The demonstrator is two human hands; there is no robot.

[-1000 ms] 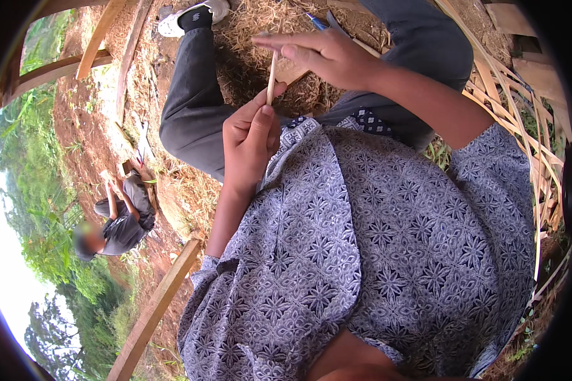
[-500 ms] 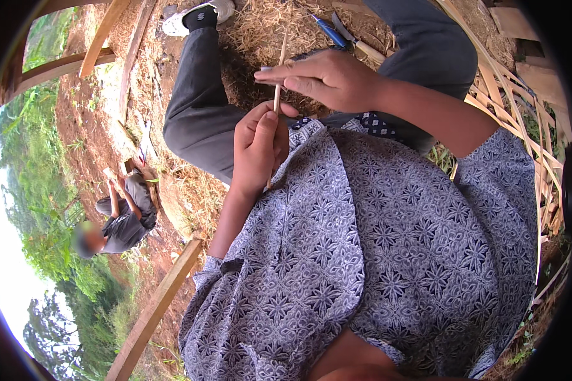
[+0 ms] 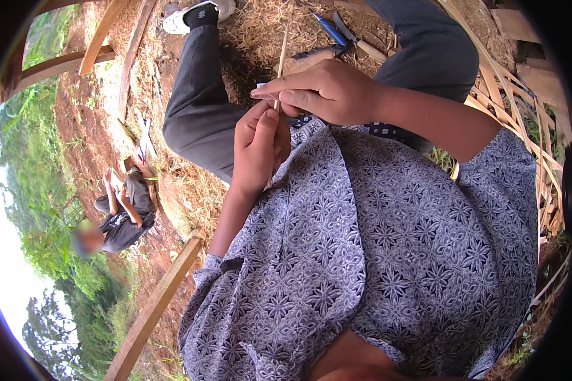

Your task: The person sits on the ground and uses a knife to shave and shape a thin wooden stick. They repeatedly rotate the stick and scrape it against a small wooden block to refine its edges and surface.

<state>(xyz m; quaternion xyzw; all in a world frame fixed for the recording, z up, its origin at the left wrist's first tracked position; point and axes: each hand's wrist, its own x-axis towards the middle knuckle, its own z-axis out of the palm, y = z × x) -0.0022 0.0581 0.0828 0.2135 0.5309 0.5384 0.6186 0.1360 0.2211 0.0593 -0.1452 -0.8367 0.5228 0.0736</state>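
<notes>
My left hand [image 3: 260,146] is wrapped round a thin, pale wooden stick [image 3: 283,52], thumb along its side. The stick stands nearly lengthwise, its lower end showing under my left wrist. Just above that fist, my right hand [image 3: 329,92] reaches across from the right. Its straight fingers and thumb press together on the stick. A small white scrap [image 3: 260,85] shows by the right fingertips; its kind cannot be made out. Beyond my right hand lie a blue pen-like tool [image 3: 330,29] and a knife with a pale wooden handle [image 3: 370,51].
Behind my right hand a brown wooden piece [image 3: 302,61] with a dark end is partly hidden. Shavings [image 3: 254,38] cover the ground between my legs. Long split strips [image 3: 521,120] lie at the right. A wooden beam [image 3: 156,308] slants at lower left; another person [image 3: 130,213] sits far left.
My right hand has slid down the stick toward my left fist, uncovering the brown wooden piece behind it. My left hand has stayed in place. The other person's arms have shifted slightly.
</notes>
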